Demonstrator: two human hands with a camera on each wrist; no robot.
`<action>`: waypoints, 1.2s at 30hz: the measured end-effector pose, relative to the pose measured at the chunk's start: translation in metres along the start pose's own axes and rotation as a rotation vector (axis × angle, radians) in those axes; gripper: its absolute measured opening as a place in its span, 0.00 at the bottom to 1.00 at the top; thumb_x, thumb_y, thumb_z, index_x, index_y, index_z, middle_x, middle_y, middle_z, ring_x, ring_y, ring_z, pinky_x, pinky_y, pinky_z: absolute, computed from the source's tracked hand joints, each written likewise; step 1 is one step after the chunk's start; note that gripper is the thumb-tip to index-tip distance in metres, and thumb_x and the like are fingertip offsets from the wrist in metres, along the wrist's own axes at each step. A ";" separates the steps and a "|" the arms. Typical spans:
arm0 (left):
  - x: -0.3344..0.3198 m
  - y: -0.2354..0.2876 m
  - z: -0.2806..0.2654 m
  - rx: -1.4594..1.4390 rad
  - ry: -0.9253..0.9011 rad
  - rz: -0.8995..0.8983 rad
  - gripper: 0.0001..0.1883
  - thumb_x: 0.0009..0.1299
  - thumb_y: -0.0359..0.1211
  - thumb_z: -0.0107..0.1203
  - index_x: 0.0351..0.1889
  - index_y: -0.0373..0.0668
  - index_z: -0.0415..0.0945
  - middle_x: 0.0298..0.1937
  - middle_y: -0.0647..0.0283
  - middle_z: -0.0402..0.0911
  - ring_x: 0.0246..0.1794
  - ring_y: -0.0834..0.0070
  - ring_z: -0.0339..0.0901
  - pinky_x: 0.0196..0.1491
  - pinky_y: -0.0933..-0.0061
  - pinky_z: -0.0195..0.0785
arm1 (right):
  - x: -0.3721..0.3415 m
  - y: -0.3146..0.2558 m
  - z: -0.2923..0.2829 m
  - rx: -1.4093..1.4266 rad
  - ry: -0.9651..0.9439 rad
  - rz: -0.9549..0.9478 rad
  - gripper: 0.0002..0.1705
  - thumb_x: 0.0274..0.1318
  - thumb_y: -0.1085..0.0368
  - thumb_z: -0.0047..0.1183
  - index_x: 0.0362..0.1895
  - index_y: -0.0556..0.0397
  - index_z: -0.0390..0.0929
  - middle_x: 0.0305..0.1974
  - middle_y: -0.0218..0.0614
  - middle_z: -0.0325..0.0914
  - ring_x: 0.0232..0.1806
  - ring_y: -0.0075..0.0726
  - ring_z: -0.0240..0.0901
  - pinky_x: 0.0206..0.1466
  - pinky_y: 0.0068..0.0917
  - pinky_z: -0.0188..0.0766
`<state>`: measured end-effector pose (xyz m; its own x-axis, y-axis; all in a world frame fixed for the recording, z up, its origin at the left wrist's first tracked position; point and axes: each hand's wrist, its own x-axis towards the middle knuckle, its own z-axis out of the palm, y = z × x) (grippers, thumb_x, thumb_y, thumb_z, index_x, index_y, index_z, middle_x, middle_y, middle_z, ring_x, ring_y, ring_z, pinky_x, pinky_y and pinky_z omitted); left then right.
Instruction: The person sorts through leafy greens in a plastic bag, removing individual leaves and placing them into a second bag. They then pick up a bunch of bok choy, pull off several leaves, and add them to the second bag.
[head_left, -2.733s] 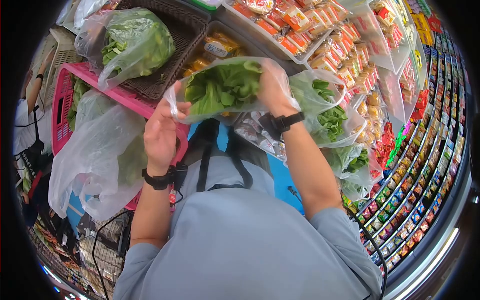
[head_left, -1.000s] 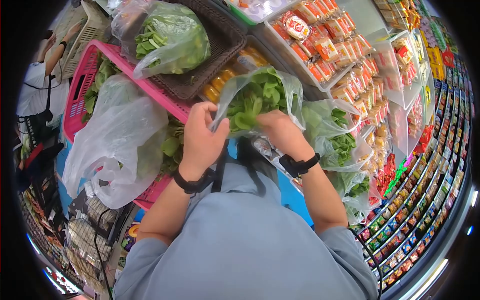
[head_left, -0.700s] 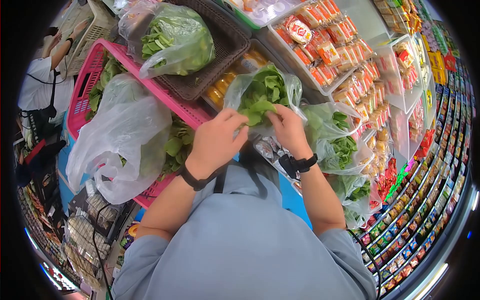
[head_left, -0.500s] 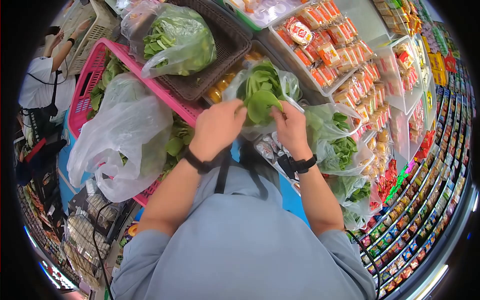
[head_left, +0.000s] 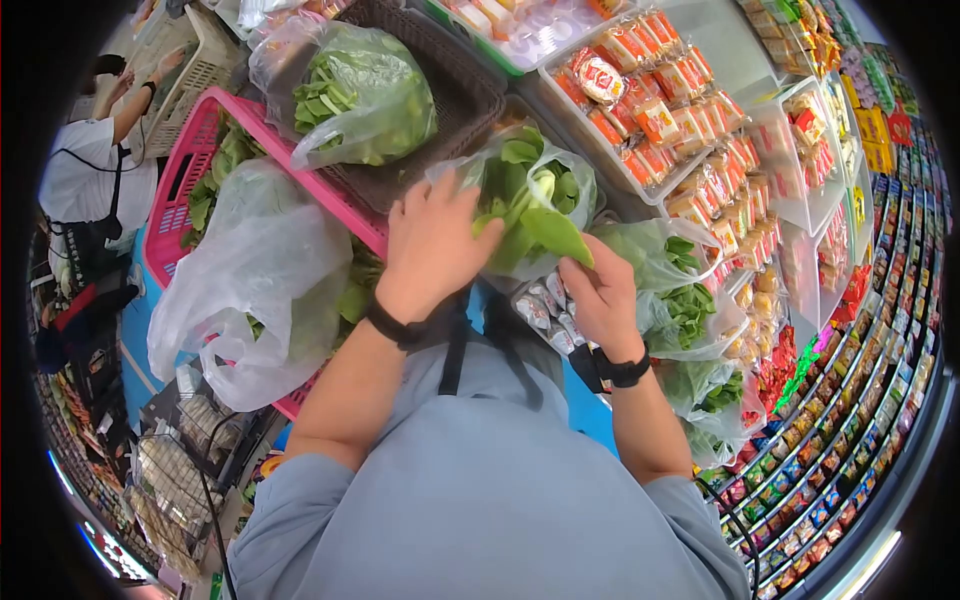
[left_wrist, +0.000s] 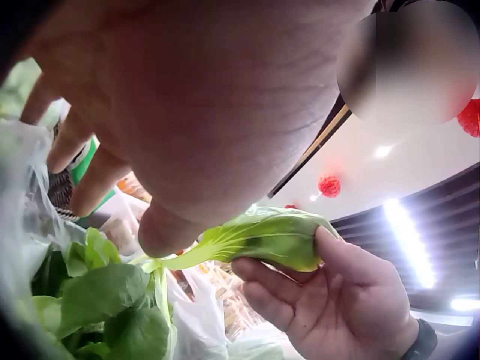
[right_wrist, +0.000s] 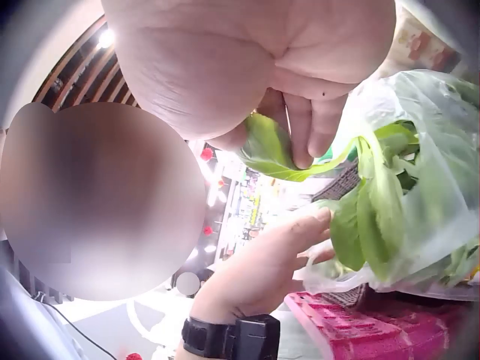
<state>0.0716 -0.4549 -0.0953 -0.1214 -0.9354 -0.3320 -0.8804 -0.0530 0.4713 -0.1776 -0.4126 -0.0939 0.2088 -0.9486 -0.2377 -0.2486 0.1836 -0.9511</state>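
My right hand (head_left: 605,300) pinches the tip of a broad bok choy leaf (head_left: 557,236) between thumb and fingers. In the left wrist view the leaf (left_wrist: 281,244) is stretched sideways, its pale stalk running back to the bunch. The rest of the bok choy (right_wrist: 379,214) stands in the mouth of a clear plastic bag (right_wrist: 446,191). My left hand (head_left: 432,245) is at the bag's left side, fingers spread and fairly straight, the thumb against the stalk base in the left wrist view.
Left of the hands, a pink basket (head_left: 222,98) holds greens and a white plastic bag (head_left: 235,285). A brown wicker tray (head_left: 470,100) bears bagged greens (head_left: 385,105). Packaged snacks (head_left: 655,115) fill bins at the right, beside another bag of greens (head_left: 685,305). A person (head_left: 100,165) stands far left.
My hands came down to the bag's mouth from its raised sides. The right hand took hold of a leaf and drew it right and toward me; the left hand's fingers spread.
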 end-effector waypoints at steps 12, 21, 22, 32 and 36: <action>0.024 -0.014 0.029 -0.789 -0.121 0.292 0.26 0.74 0.38 0.71 0.68 0.37 0.84 0.63 0.52 0.89 0.64 0.61 0.84 0.70 0.61 0.73 | -0.009 -0.064 -0.018 0.137 -0.173 -0.305 0.13 0.68 0.75 0.57 0.52 0.61 0.89 0.63 0.51 0.90 0.58 0.44 0.89 0.62 0.36 0.81; -0.012 -0.008 0.026 -1.161 -0.009 0.132 0.07 0.81 0.29 0.65 0.51 0.35 0.83 0.53 0.62 0.93 0.49 0.83 0.84 0.55 0.75 0.77 | -0.015 -0.068 -0.025 0.342 -0.111 0.186 0.10 0.72 0.69 0.64 0.53 0.58 0.85 0.48 0.39 0.90 0.47 0.31 0.86 0.54 0.32 0.81; -0.017 -0.005 0.023 -1.219 0.016 0.142 0.07 0.81 0.28 0.65 0.50 0.34 0.83 0.53 0.62 0.93 0.49 0.83 0.84 0.55 0.74 0.78 | -0.013 -0.069 -0.018 0.229 -0.096 0.205 0.12 0.72 0.67 0.66 0.54 0.58 0.85 0.45 0.36 0.89 0.45 0.28 0.84 0.51 0.30 0.81; -0.042 0.020 -0.011 -0.965 0.169 0.136 0.16 0.74 0.29 0.66 0.59 0.38 0.82 0.54 0.54 0.91 0.49 0.70 0.88 0.56 0.68 0.79 | -0.001 -0.083 0.016 -0.318 -0.117 0.137 0.12 0.70 0.63 0.69 0.45 0.59 0.84 0.28 0.34 0.76 0.27 0.24 0.67 0.31 0.33 0.66; -0.046 0.005 -0.006 -0.672 0.218 0.335 0.25 0.77 0.28 0.60 0.72 0.40 0.74 0.57 0.47 0.84 0.52 0.47 0.86 0.57 0.57 0.80 | 0.006 -0.081 0.010 -0.308 -0.213 0.078 0.12 0.71 0.64 0.64 0.40 0.60 0.78 0.29 0.35 0.76 0.30 0.27 0.70 0.34 0.35 0.70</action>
<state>0.0749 -0.4144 -0.0730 -0.1778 -0.9828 0.0505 -0.3379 0.1092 0.9348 -0.1469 -0.4305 -0.0206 0.3622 -0.8539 -0.3738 -0.5377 0.1362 -0.8321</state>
